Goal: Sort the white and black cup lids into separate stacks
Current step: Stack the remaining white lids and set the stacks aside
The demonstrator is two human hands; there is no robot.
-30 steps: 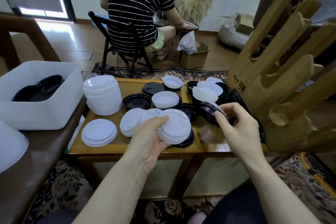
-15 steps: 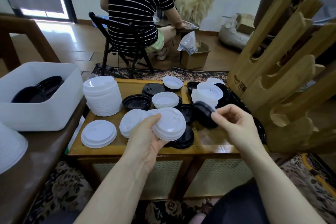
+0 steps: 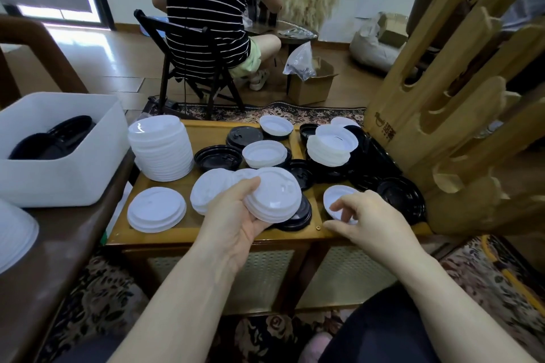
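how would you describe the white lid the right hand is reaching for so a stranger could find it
Start at the tall wooden rack on the right of the low wooden table. Below it, near the table's front edge, a single white lid lies hollow side up under the right hand. Unlike the other white lids, it lies alone, with a black lid pile just to its right.
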